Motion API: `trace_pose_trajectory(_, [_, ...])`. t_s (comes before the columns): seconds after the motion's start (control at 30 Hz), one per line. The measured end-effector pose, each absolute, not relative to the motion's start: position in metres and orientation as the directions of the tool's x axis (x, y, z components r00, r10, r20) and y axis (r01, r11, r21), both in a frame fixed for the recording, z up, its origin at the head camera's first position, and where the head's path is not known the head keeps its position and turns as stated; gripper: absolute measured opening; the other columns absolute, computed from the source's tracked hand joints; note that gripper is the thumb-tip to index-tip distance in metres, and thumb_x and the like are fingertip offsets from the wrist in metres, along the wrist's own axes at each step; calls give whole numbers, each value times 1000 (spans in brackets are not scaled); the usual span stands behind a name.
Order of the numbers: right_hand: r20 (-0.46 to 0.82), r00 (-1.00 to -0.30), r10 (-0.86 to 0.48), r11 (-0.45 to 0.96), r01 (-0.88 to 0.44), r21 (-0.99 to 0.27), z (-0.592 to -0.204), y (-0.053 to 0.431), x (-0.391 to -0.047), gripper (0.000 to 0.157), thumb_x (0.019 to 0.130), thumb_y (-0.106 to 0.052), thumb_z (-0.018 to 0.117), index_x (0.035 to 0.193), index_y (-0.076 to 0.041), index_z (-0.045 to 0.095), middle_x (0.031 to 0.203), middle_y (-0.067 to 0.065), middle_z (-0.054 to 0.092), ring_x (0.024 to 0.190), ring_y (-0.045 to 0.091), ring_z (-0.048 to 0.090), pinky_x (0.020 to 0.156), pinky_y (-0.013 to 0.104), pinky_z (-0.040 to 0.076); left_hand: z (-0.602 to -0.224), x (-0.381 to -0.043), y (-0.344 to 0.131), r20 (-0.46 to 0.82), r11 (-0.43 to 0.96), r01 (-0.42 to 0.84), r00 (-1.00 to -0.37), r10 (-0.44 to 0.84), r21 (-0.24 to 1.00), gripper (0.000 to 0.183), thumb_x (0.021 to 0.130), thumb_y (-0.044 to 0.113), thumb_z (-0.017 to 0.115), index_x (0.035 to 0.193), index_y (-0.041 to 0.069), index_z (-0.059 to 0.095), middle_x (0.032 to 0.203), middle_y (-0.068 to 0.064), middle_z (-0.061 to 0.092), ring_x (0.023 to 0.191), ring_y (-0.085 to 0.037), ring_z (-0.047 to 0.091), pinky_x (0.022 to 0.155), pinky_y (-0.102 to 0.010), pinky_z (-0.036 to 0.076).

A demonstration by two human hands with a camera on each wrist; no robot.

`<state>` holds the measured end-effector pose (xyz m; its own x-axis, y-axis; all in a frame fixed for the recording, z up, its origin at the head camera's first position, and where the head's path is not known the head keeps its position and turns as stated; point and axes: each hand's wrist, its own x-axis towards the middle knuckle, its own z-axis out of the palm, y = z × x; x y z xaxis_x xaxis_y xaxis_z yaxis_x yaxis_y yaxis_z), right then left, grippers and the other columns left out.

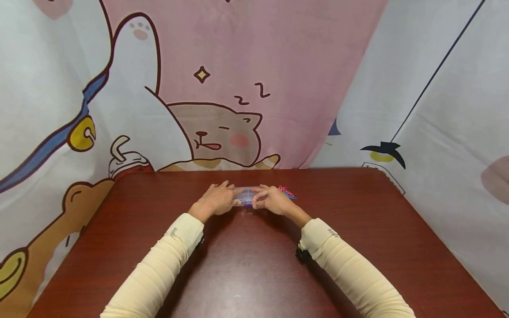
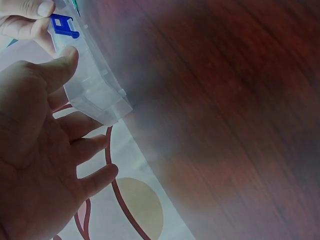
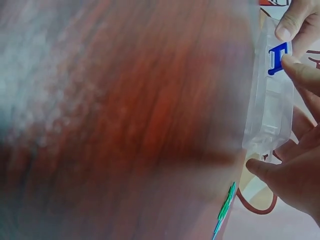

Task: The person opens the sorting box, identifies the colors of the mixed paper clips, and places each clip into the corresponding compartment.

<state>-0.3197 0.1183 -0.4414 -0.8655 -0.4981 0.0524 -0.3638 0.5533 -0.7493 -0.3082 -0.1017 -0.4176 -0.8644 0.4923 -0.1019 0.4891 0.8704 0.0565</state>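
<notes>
A clear plastic box [image 1: 247,194] with a blue latch [image 2: 64,26] on its front sits near the far edge of the table, between both hands. My left hand [image 1: 218,198] grips its left end, thumb on the front side and fingers behind. From the right, my right hand [image 1: 276,201] holds the box, its thumb against the front beside the blue latch, as the right wrist view shows. Whether the latch is fastened I cannot tell. Colored paper clips [image 1: 287,192], pink and blue among them, lie just beyond the right hand.
The dark red-brown wooden table [image 1: 246,265] extends toward me and to both sides. A curtain [image 1: 302,79] with cartoon animals hangs right behind its far edge. Dark bands with small devices [image 1: 303,255] are on the wrists.
</notes>
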Motion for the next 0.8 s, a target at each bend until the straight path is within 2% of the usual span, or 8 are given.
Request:
trace_pose_trajectory(0.5, [24, -867, -498, 528, -325, -784, -443, 122, -322, 8, 82, -16, 76, 76, -19, 73, 138, 1, 58, 147, 35, 21, 115, 61, 10, -416, -308, -102, -92, 867, 496, -862, 499, 57, 53, 100, 42, 51, 148, 23, 43, 148, -13, 45, 141, -38, 33, 109, -57, 31])
trace_pose_trajectory(0.63, [33, -864, -502, 517, -330, -790, -443, 123, -322, 3, 82, -15, 76, 84, -17, 76, 138, 2, 58, 146, 36, 23, 115, 59, 13, -416, -308, -101, -104, 871, 488, -865, 492, 59, 53, 100, 42, 51, 148, 23, 43, 149, -13, 44, 142, -38, 31, 110, -57, 30])
trace_pose_trajectory(0.8, [49, -854, -519, 528, -365, -767, -444, 124, -321, 18, 83, -14, 75, 100, -18, 78, 139, 4, 57, 146, 35, 24, 116, 56, 16, -418, -309, -101, -120, 876, 479, -867, 483, 61, 52, 100, 43, 49, 149, 25, 42, 151, -12, 43, 143, -37, 29, 111, -57, 28])
